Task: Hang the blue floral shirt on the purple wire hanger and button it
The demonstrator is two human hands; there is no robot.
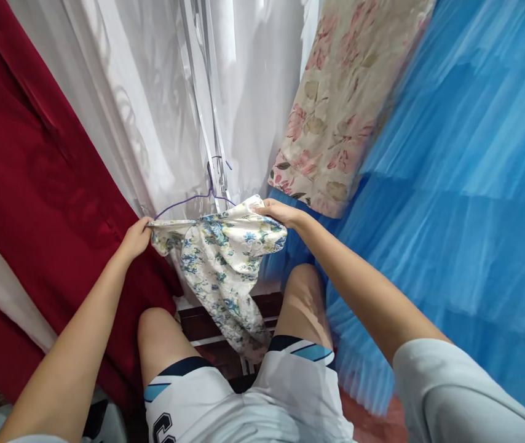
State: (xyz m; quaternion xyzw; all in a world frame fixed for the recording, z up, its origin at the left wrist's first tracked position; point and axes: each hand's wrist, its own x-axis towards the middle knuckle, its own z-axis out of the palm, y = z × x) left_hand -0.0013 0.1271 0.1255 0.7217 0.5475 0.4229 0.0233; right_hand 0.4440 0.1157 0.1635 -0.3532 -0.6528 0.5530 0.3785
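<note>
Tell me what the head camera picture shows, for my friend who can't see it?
A person's left hand and right hand each grip an end of a blue-flowered garment on a purple wire hanger. Around hang a red curtain, white sheer curtain, pink-flowered cloth and blue tulle.

Purple wire hanger (pixel 193 198), hook at 12 o'clock: carries one blue-floral garment (pixel 225 264), draped over it and hanging toward 6 o'clock, above dark floor (pixel 207 320).
</note>
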